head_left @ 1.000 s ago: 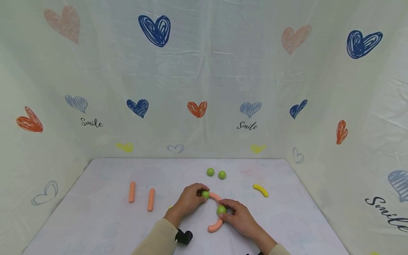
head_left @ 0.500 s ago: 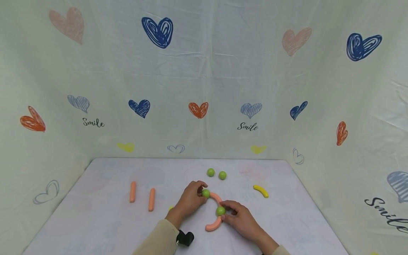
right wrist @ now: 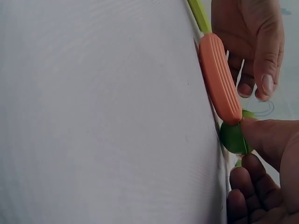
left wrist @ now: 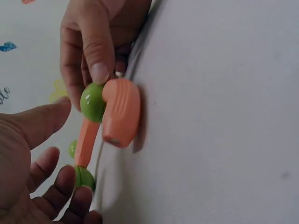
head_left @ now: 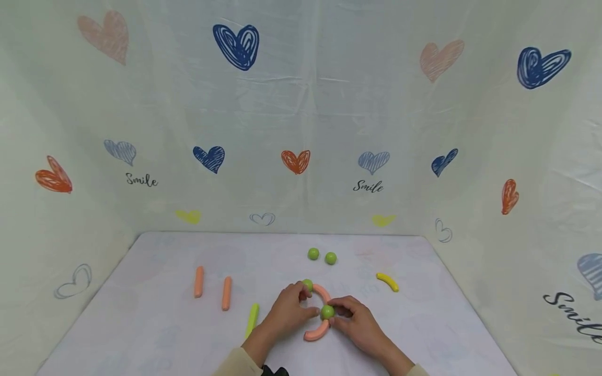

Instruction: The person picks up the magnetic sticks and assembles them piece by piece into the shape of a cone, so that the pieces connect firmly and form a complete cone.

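On the table, two curved orange pieces and two green balls form an S-like chain. My right hand (head_left: 359,326) pinches the nearer green ball (head_left: 327,312), where the two pieces meet, between thumb and fingers. From it the lower curved orange piece (head_left: 316,332) bends toward the left; the upper curved orange piece (head_left: 323,293) runs up to the farther green ball (head_left: 308,285). My left hand (head_left: 289,313) is left of the chain, partly covering that farther ball. Its thumb and fingers are spread and grip nothing, as the left wrist view shows, with fingertips close to the farther ball (left wrist: 85,178).
Two loose green balls (head_left: 322,256) lie behind the chain. A curved yellow piece (head_left: 388,282) is at the right. Two straight orange sticks (head_left: 227,293) lie to the left, and a yellow-green stick (head_left: 252,318) is beside my left wrist. A heart-printed curtain (head_left: 301,115) encloses the table.
My left hand has come off the farther green ball and moved nearer and right, toward the middle ball, uncovering the yellow-green stick. My right hand stays at the nearer ball.
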A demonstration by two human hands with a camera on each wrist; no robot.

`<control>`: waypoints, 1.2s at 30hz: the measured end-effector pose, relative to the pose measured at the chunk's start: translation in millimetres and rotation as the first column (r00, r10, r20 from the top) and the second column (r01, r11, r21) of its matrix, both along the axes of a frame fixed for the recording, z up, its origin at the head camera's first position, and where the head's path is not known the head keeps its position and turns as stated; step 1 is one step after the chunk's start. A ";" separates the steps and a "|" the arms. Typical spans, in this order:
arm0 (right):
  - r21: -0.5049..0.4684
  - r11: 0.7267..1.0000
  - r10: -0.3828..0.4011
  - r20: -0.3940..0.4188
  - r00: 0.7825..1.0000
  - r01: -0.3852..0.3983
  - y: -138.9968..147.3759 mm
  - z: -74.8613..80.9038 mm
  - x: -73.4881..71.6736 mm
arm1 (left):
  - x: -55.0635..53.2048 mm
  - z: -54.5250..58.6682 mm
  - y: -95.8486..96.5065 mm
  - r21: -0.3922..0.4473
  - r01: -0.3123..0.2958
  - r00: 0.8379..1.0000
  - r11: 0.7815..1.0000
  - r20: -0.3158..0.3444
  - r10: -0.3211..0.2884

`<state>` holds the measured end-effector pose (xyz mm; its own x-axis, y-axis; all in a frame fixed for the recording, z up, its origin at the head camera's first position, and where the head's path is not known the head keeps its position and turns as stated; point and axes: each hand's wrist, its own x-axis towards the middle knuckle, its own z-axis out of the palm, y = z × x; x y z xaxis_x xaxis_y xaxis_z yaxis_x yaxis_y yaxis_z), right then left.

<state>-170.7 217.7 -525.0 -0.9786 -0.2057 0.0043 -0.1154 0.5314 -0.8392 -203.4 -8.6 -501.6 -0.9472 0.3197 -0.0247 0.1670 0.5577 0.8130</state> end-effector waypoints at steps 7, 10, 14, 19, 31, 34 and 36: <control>-0.045 0.999 -0.013 -0.034 0.999 0.012 0.3 -2.1 0.4 | 19.9 -7.6 12.1 -0.140 0.098 0.992 0.985 -0.064 -0.108; -0.035 0.999 -0.013 -0.036 0.999 0.011 0.0 -3.3 0.4 | 20.4 -10.4 13.4 -0.188 0.100 0.991 0.977 -0.073 -0.116; -0.017 1.000 -0.004 -0.043 0.999 0.003 0.1 -4.5 0.8 | 19.6 -8.4 10.0 -0.174 0.121 0.991 0.977 -0.041 -0.130; 0.003 1.000 0.006 -0.043 0.999 -0.006 1.3 -3.6 3.3 | 17.0 -3.3 1.8 -0.198 0.169 0.984 0.965 -0.020 -0.177; -0.091 0.995 0.038 0.005 0.999 -0.038 4.3 5.3 3.8 | 10.3 7.8 -7.1 -0.397 0.161 0.959 0.903 -0.152 -0.238; -0.067 0.993 -0.093 0.004 0.996 0.093 4.8 9.4 -6.8 | 11.0 7.4 -0.9 -0.383 0.143 0.960 0.913 -0.169 -0.221; -0.009 0.987 -0.163 -0.032 0.986 0.162 4.4 12.2 -14.8 | 12.1 5.4 3.6 -0.378 0.111 0.958 0.919 -0.207 -0.201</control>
<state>-185.5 222.1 -512.8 -0.9984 -0.0438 0.0370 -0.0549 0.5402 -0.8397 -191.3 -5.1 -496.3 -0.8780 0.4757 0.0527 0.4382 0.7546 0.4884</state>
